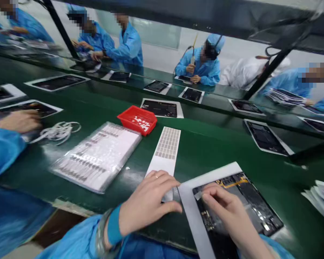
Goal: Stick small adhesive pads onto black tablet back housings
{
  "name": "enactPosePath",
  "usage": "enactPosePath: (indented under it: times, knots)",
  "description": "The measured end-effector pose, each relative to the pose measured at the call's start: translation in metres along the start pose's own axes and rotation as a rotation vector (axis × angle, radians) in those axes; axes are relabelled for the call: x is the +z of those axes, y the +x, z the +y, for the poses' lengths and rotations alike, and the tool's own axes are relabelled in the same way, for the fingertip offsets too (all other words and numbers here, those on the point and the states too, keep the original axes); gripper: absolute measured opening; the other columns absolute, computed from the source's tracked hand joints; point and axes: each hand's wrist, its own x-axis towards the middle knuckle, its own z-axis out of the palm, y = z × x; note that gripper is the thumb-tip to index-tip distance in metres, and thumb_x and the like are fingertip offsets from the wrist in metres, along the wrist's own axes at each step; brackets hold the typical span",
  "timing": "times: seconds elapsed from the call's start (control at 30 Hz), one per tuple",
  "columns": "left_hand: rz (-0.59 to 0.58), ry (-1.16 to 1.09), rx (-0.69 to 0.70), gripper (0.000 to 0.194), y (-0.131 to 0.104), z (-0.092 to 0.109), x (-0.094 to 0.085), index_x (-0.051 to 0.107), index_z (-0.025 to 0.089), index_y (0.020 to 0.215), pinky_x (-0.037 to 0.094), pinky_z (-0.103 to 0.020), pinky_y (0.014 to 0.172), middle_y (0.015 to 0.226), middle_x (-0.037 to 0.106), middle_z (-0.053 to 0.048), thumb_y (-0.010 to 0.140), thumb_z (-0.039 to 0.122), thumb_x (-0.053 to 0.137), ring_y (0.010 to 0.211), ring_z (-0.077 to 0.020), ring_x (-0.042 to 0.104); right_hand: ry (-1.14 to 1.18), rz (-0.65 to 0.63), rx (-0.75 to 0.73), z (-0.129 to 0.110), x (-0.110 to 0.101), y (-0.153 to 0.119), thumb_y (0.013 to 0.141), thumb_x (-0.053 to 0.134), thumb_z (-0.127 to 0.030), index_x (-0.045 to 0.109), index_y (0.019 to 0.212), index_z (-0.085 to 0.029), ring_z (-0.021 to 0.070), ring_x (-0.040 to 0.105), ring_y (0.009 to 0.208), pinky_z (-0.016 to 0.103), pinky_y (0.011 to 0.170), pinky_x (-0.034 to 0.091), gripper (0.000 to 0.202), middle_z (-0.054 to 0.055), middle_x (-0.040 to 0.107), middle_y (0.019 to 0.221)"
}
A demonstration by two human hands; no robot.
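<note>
A black open device (248, 201) with exposed inner parts and an orange ribbon lies on a white sheet (190, 212) at the lower right. Over its upper left part, my right hand (226, 208) pinches a small pale piece (198, 195) between thumb and fingertips. My left hand (151, 199), with a blue band at the wrist, rests palm down just left of the sheet, fingers apart. It covers the lower end of a white label strip (167, 144) that carries rows of small grey rectangles. Whether anything lies beneath that palm is hidden.
A red tray (137, 120) with small white bits stands beyond a plastic-wrapped pack of parts (97, 156). White cord (58, 132) lies near another person's hand (20, 122) at left. More devices on sheets line the green bench (213, 144); papers (321, 198) sit at right. Several people work opposite.
</note>
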Motion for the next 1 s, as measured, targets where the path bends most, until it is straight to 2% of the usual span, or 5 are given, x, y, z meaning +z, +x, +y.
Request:
enactPosePath:
  times: [0.17,0.3,0.5,0.73,1.0]
  knots:
    - [-0.017,-0.279,-0.13,0.006,0.004,0.029,0.047,0.061,0.02,0.084,0.038,-0.027,0.079,0.085,0.063,0.002,0.082,0.023,0.066,0.085,-0.016,0.056,0.125,0.027,0.062,0.02,0.003,-0.031,0.082,0.062,-0.044,0.061,0.068,-0.02,0.0139,0.051,0.071,0.024,0.064,0.042,0.028,0.001,0.055,0.075]
    - [-0.087,-0.336,-0.135,0.015,0.012,0.034,0.064,0.057,0.018,0.071,0.038,-0.024,0.074,0.074,0.06,0.004,0.086,0.018,0.059,0.077,-0.0123,0.056,0.138,0.012,0.104,0.032,-0.002,-0.041,0.083,0.06,-0.045,0.061,0.069,-0.019,0.013,0.05,0.067,0.023,0.061,0.042,0.03,0.001,0.055,0.074]
    - [-0.058,-0.153,-0.041,0.017,0.019,0.041,0.07,0.055,0.018,0.07,0.035,-0.026,0.072,0.069,0.057,0.004,0.087,0.014,0.056,0.074,-0.0127,0.053,-0.155,0.058,-0.031,0.038,-0.014,-0.047,0.087,0.057,-0.037,0.066,0.087,-0.021,0.0148,0.055,0.075,0.024,0.063,0.043,0.018,0.004,0.06,0.09]
    - [0.02,0.161,0.061,0.011,0.016,0.034,0.079,0.058,0.019,0.094,0.038,-0.032,0.074,0.08,0.06,0.0,0.089,0.029,0.059,0.078,-0.0186,0.054,-0.237,0.164,-0.084,0.044,-0.023,-0.038,0.088,0.053,-0.033,0.06,0.07,-0.022,0.0184,0.054,0.084,0.031,0.078,0.043,0.023,0.003,0.058,0.081]
    - [-0.042,0.583,0.473,0.015,0.011,0.013,0.098,0.057,0.017,0.104,0.036,-0.035,0.077,0.106,0.06,-0.005,0.092,0.016,0.048,0.089,-0.021,0.052,-0.542,0.113,0.034,0.052,-0.019,-0.031,0.085,0.054,-0.027,0.06,0.065,-0.023,0.0241,0.047,0.091,0.042,0.084,0.038,0.021,0.005,0.057,0.085]
